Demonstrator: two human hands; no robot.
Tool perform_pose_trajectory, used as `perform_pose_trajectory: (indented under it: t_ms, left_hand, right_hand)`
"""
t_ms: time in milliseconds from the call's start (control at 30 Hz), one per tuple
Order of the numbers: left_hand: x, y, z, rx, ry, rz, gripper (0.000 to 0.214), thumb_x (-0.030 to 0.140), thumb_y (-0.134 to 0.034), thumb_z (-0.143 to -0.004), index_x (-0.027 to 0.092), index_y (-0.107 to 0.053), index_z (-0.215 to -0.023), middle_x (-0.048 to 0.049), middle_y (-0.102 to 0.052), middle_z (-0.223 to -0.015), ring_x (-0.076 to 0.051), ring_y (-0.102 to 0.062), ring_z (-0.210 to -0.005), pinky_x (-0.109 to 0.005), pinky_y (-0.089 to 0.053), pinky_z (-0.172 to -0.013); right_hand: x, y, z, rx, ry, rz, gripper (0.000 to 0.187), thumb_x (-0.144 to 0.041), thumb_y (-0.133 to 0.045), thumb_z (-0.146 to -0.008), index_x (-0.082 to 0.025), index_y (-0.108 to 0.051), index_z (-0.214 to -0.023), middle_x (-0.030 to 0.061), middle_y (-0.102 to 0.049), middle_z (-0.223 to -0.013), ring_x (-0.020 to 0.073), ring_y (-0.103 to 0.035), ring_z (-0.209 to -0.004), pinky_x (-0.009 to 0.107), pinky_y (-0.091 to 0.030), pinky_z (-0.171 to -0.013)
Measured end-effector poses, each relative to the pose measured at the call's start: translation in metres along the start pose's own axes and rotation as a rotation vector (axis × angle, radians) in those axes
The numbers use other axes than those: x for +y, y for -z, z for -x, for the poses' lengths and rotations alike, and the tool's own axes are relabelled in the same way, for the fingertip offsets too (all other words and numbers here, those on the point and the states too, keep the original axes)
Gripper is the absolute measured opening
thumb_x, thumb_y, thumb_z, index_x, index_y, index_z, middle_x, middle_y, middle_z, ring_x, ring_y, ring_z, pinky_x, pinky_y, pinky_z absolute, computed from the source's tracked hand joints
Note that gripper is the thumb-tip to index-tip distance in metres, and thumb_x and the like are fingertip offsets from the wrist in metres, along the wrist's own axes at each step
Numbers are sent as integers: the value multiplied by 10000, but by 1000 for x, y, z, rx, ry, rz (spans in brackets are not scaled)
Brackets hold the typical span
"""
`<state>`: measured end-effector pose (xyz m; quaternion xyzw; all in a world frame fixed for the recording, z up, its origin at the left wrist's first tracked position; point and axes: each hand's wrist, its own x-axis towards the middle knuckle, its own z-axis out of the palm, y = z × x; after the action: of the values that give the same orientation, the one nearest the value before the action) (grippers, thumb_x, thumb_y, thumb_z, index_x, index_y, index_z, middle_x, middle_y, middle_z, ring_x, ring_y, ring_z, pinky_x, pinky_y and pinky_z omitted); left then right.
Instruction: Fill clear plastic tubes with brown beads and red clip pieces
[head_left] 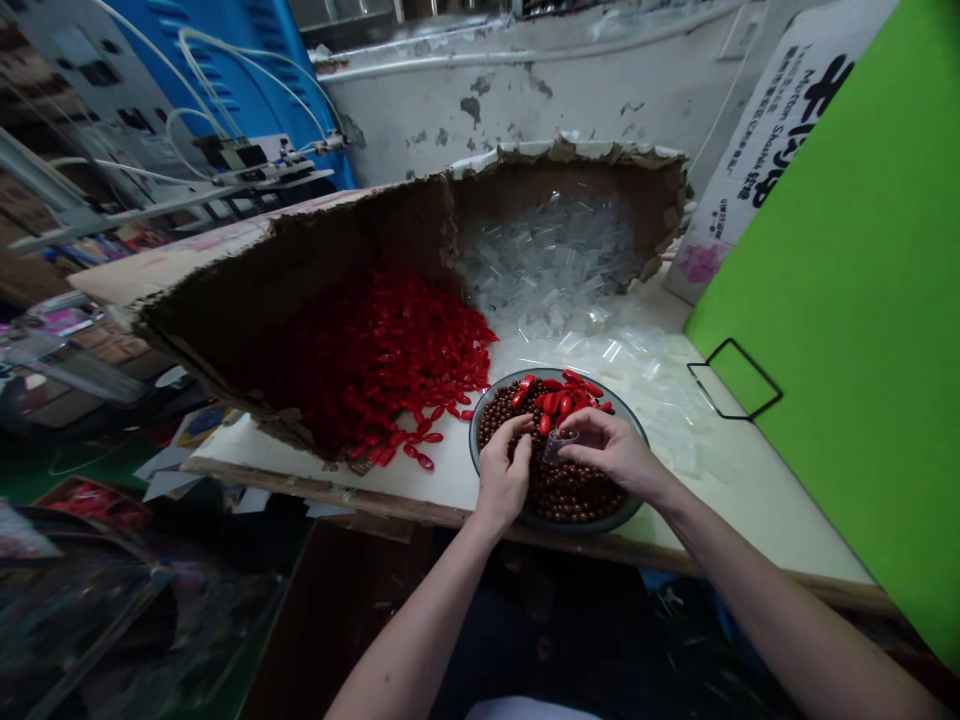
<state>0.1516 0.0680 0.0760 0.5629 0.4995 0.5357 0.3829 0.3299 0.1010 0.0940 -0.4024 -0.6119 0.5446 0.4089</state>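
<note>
Right hand [611, 450] pinches a clear plastic tube [559, 446] narrowly, its long axis slanting down-left above the bowl [472, 450]; left hand [504, 470] curls into brown beads [570, 490] there, grip unclear

The only lettering stands on a white printed panel [772, 150]: large black East Asian characters, with smaller lines of characters and Latin letters alongside (too skewed and small to read for certain).
</note>
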Motion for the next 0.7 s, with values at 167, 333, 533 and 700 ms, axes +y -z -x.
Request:
perform_pose_trajectory:
  t_ms: [167, 333, 533, 700]
  left_hand:
    - [16, -8, -3, -202, 23, 236, 389, 165, -586, -803, 184, -552, -1190, -86, -676, -1084, -182, -636, -1003, -338, -481, -939]
    - [27, -17, -13, -189, 129, 485, 386, 188, -698, -713, 143, -604, -1084, -80, -706, -977, -175, -661, -893, -331, -509, -886]
    - [40, -10, -15, -208, 176, 506, 417, 184, -711, -698, 145, -628, -1105, -71, -713, -963, -161, -653, -876, -293, -494, -857]
    - [44, -7, -12, -305, 197, 463, 393, 161, -709, -682, 138, -655, -1071, -68, -717, -938, -162, -646, -856, -283, -483, -834]
  right_hand:
    - [-18, 3, -4, 72, 44, 27, 347, -335, -787, -657, -182, -630, -927, 36, -707, -914, 190, -679, -841, 367, -536, -836]
    - [-33, 8, -6, 78, 38, -20, 315, -393, -716, -744, -202, -674, -990, 47, -709, -995, 199, -673, -882, 342, -552, -802]
    - [-44, 21, 1, 151, 52, -34, 292, -413, -644, -813, -223, -671, -1034, 44, -711, -975, 188, -673, -878, 351, -552, -818]
    - [-64, 28, 2, -142, 79, 200, 325, -323, -693, -765, -221, -636, -1069, 46, -687, -1018, 180, -652, -895, 333, -521, -827]
